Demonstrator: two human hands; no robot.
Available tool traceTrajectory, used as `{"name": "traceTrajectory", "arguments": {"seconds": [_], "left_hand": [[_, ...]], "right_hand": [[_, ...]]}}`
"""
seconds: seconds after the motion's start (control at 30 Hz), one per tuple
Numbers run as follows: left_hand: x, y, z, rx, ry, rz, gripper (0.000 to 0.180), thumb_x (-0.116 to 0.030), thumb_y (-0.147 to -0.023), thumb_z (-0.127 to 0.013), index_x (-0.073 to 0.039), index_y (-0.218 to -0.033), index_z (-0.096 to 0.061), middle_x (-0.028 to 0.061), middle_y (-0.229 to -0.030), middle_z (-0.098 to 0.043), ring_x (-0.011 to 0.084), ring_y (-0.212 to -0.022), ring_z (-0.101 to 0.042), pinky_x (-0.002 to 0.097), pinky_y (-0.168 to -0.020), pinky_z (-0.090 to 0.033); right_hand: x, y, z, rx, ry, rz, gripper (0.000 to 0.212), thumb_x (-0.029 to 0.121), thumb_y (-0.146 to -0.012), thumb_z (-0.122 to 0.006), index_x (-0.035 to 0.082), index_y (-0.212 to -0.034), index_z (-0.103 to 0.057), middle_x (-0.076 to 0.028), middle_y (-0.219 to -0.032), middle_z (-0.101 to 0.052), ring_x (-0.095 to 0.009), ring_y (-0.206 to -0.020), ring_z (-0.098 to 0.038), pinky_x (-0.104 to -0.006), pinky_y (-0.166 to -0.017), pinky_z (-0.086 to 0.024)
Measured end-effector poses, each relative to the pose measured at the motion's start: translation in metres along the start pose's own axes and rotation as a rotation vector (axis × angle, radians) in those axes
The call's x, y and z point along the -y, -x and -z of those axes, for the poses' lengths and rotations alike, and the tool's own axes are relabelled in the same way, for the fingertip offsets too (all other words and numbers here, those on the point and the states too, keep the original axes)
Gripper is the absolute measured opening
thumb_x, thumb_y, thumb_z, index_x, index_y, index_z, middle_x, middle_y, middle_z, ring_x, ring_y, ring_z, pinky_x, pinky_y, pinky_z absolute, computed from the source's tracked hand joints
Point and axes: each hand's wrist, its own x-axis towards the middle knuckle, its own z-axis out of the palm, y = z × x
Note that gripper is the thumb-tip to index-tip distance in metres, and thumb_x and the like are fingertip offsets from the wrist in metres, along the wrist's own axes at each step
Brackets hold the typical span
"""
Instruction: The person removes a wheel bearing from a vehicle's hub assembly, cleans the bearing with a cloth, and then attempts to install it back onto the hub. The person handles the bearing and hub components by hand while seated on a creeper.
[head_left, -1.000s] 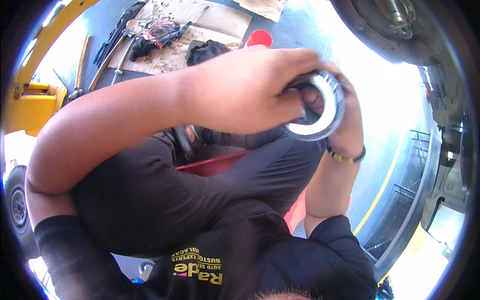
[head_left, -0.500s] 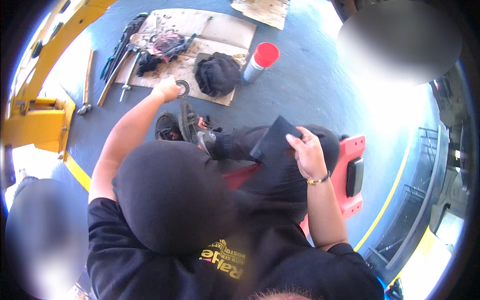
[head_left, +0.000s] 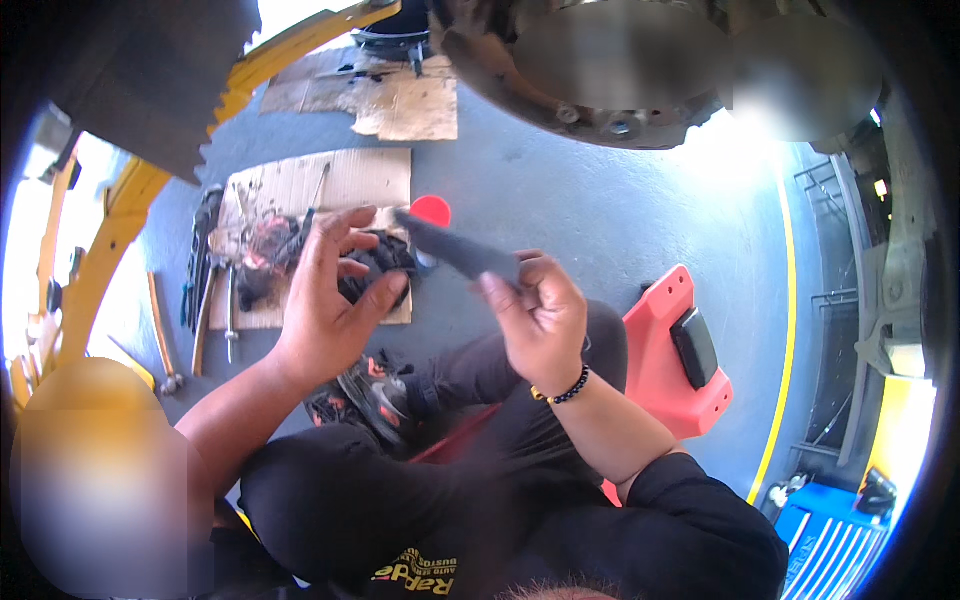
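A thin dark grey sheet (head_left: 465, 252) is pinched between the thumb and fingers of my right hand (head_left: 545, 315). It is tilted nearly edge-on, slightly blurred. My left hand (head_left: 335, 295) is raised beside the sheet's far end, apart from it, with fingers spread and nothing visible in them. Below and partly hidden by that hand lies a bunched black cloth (head_left: 378, 265) on a cardboard sheet (head_left: 375, 175). Just past the grey sheet stands a can with a red cap (head_left: 432, 210), its body mostly covered.
Left of the cardboard lie a wooden-handled hammer (head_left: 160, 330) and several long tools. A red plastic seat or creeper (head_left: 655, 380) is under me. A rusty vehicle part (head_left: 625, 125) hangs ahead, a yellow lift arm (head_left: 125, 205) at left. A blue tool cabinet (head_left: 835, 530) stands lower right.
My left hand has come back from the cardboard toward my right and opened; the dark ring it held is no longer seen. The sheet has risen and turned edge-on. My view has tilted up.
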Motion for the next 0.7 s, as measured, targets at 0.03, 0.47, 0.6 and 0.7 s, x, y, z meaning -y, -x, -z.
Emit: {"name": "traceTrajectory", "arguments": {"seconds": [0.03, 0.47, 0.6, 0.7], "left_hand": [[-0.012, -0.008, 0.002, 0.019, 0.127, 0.047, 0.055, -0.011, -0.091, -0.075, -0.002, -0.137, -0.046, 0.0133, -0.124, -0.058, 0.0205, -0.107, -0.062, 0.0354, -0.089, -0.05], [-0.043, -0.056, -0.038, 0.357, 1.08, 0.074, 0.078, -0.029, -0.083, -0.086, -0.004, -0.144, -0.045, 0.0104, -0.143, -0.053, 0.0221, -0.133, -0.048, 0.0401, -0.111, -0.037], [-0.059, -0.069, -0.05, -0.005, 0.26, 0.009, 0.032, -0.005, -0.095, -0.068, -0.002, -0.126, -0.061, 0.008, -0.112, -0.07, 0.0172, -0.103, -0.064, 0.031, -0.091, -0.05], [-0.073, -0.11, -0.042, -0.133, -0.053, -0.222, 0.04, -0.002, -0.095, -0.066, -0.001, -0.133, -0.053, 0.0108, -0.113, -0.068, 0.0176, -0.103, -0.064, 0.0317, -0.09, -0.051]], "right_hand": [[0.005, -0.005, -0.001, 0.071, -0.1, 0.004, 0.013, 0.004, -0.095, -0.071, -0.003, -0.099, -0.06, -0.005, -0.089, -0.068, -0.01, -0.078, -0.069, -0.0246, -0.068, -0.055], [0.038, -0.055, 0.02, 0.129, -1.338, -0.603, 0.021, 0.01, -0.1, -0.065, 0.002, -0.117, -0.055, -0.017, -0.107, -0.072, -0.029, -0.087, -0.076, -0.032, -0.073, -0.066], [0.026, -0.041, 0.018, 0.125, -1.026, -0.578, 0.025, 0.014, -0.1, -0.065, 0.002, -0.12, -0.055, -0.014, -0.108, -0.07, -0.025, -0.091, -0.075, -0.0315, -0.076, -0.063], [-0.011, -0.011, 0.048, -0.053, -0.432, -0.097, 0.028, 0.02, -0.102, -0.062, 0.001, -0.122, -0.055, -0.012, -0.114, -0.064, -0.022, -0.093, -0.072, -0.0332, -0.079, -0.058]]}}
